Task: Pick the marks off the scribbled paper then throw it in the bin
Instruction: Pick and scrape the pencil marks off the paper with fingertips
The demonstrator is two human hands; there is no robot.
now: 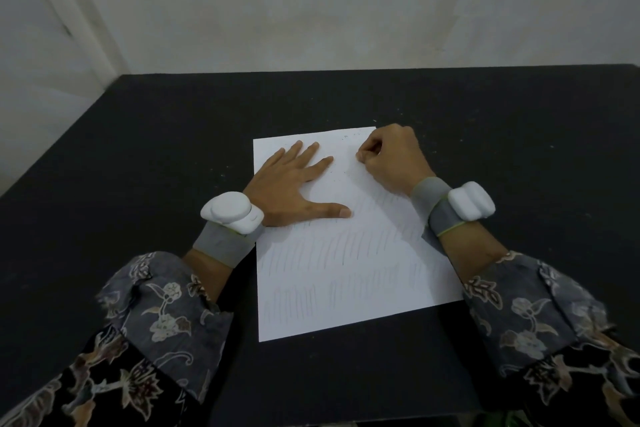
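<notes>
Paper (346, 270): white sheet lying flat near the middle of a black table (138, 149), long axis running away from the body and tilted slightly to the right; far end under both hands.
Marks (329, 253): faint pencil strokes in rows across the near and middle parts; upper part close to the hands looks mostly clean, with a few dark specks near the top edge.
Left hand (294, 184): pressed flat on the upper left of the sheet, fingers straight and spread, thumb pointing right across the page; holding nothing, seemingly pinning the sheet down.
Right hand (391, 156): resting on the upper right corner of the sheet, fingers curled tight with thumb against fingertips as if pinching something small; whatever is held too small to make out.
Key relation: remaining marks lying toward the body from the right fingertips, down the long axis of the sheet; right hand nearer the work, left hand just beside it across a narrow strip of bare page.
Wrists: grey bands with white pods on both; patterned floral sleeves below.
Bin: not in view.
Progress, as a judgement: erasing partly done, most rows still to clear; discarding not yet begun.
</notes>
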